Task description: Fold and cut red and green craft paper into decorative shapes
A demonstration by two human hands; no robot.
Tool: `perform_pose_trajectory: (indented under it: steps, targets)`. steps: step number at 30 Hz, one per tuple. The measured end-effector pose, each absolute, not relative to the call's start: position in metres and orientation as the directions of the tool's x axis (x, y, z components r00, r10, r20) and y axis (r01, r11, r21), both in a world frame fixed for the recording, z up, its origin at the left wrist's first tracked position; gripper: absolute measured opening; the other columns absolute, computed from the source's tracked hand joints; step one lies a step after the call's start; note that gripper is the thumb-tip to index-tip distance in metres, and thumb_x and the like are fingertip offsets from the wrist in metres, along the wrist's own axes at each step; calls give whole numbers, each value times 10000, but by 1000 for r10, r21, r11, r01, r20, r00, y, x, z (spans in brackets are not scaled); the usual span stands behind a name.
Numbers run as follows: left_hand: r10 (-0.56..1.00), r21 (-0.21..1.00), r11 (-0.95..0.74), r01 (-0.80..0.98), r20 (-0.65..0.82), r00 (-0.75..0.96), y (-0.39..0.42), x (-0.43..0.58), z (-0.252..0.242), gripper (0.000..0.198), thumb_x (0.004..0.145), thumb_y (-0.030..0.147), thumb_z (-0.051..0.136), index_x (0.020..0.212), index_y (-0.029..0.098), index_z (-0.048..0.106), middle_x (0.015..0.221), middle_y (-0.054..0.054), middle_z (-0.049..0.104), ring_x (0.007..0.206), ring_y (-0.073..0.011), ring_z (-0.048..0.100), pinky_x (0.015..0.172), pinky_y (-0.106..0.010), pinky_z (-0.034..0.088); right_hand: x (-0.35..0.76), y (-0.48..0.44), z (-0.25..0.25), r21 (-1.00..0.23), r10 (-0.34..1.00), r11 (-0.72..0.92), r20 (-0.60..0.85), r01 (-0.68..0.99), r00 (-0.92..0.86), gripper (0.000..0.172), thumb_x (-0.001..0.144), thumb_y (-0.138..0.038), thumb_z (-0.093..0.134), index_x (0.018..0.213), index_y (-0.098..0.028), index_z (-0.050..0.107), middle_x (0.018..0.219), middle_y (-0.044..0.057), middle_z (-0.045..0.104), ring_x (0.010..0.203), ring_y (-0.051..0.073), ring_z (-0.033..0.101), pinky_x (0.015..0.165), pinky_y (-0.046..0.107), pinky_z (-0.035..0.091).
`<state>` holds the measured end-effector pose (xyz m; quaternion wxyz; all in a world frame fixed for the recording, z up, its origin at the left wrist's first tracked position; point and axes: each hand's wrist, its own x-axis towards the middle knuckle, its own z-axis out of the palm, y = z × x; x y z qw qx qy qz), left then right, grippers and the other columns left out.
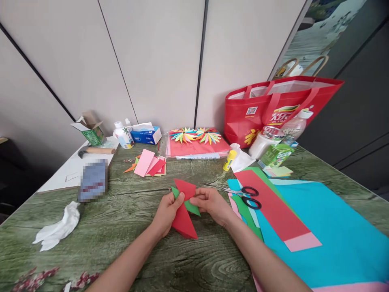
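A folded paper piece point(184, 222) in red and green is held up between my hands above the middle of the table. My left hand point(165, 211) grips it from the left, its thumb lying over the centre where the red and green parts cross. From the other side, my right hand point(211, 204) pinches the edge of the red and green paper with thumb and fingertips. Red points stick out above and below the fingers, and green points show at the left and lower right. The fingers behind the paper are partly hidden.
Black-handled scissors point(251, 196) lie on coloured sheets at right, beside a red strip point(270, 202). A yellow glue stick point(229, 160) stands behind. Small paper pieces point(148, 164), folded paper stars point(196, 136), a hammer point(95, 151), crumpled tissue point(59, 227) and a red bag point(243, 117) surround the workspace.
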<state>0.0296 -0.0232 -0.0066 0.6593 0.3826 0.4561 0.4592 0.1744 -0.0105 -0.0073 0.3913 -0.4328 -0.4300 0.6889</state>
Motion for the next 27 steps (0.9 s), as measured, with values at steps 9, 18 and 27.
perform_pose_trajectory:
  steps: [9, 18, 27]
  targets:
    - [902, 856, 414, -309, -340, 267, -17, 22, 2, 251, 601, 346, 726, 657, 110, 661, 585, -46, 646, 513, -130, 554, 555, -252, 458, 181, -7, -16, -888, 880, -396, -295, -232, -372, 336, 483, -340, 799, 658, -121, 613, 489, -54, 534, 388, 26, 372, 385, 173, 235]
    - [910, 961, 275, 34, -272, 313, -10, 2, 13, 246, 569, 333, 744, 654, 113, 672, 606, -77, 671, 529, -173, 621, 480, -255, 509, 184, -6, -17, -930, 894, -352, -299, -110, -333, 375, 450, -373, 801, 622, -142, 561, 469, -48, 565, 389, 54, 418, 406, 189, 268]
    - [977, 985, 164, 58, -170, 125, -13, 13, -3, 277, 600, 341, 713, 490, 134, 565, 373, 12, 520, 292, -102, 480, 280, -179, 396, 175, -11, -18, -982, 959, -149, -172, 115, -225, 289, 512, -269, 728, 555, -184, 455, 431, -87, 433, 404, 68, 363, 421, 200, 236]
